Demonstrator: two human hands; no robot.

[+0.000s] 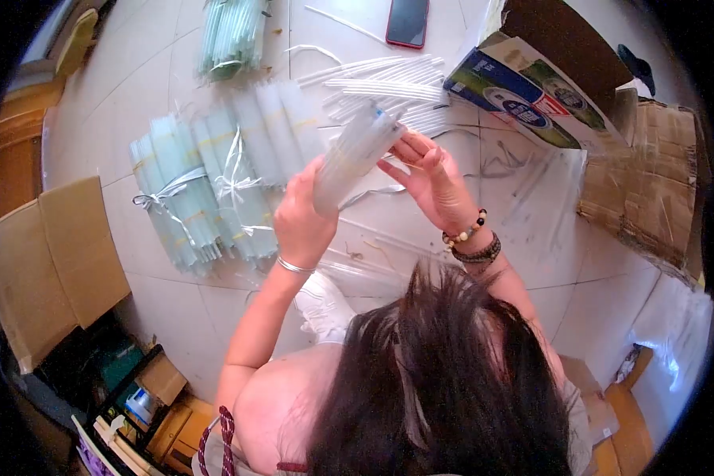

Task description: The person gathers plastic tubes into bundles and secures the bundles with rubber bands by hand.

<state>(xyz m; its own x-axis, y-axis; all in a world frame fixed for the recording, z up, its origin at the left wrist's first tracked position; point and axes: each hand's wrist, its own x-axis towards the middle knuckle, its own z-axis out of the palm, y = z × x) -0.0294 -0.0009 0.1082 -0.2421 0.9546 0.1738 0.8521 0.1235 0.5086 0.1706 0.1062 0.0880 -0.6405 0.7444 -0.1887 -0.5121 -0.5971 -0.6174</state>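
Observation:
My left hand (pixel 303 222) is wrapped round the lower part of a bundle of clear plastic tubes (pixel 349 155), holding it tilted above the floor. My right hand (pixel 432 178) is at the bundle's far end, thumb and fingers apart, fingertips close to or touching its right side; exact contact is unclear. A small blue spot shows near the bundle's top. Beyond it lie loose white tubes (pixel 389 86) in a spread pile. To the left, tube bundles with yellow bands (pixel 166 190) lie side by side, some tied with white ribbon (pixel 236 184).
Another tied tube bundle (pixel 234 36) lies at the back. A phone (pixel 407 22) rests on the tiles near a printed carton (pixel 531 95). Brown cardboard (pixel 642 182) stands at right, an open cardboard box (pixel 59 266) at left. Loose ribbon scraps (pixel 504 159) lie on the floor.

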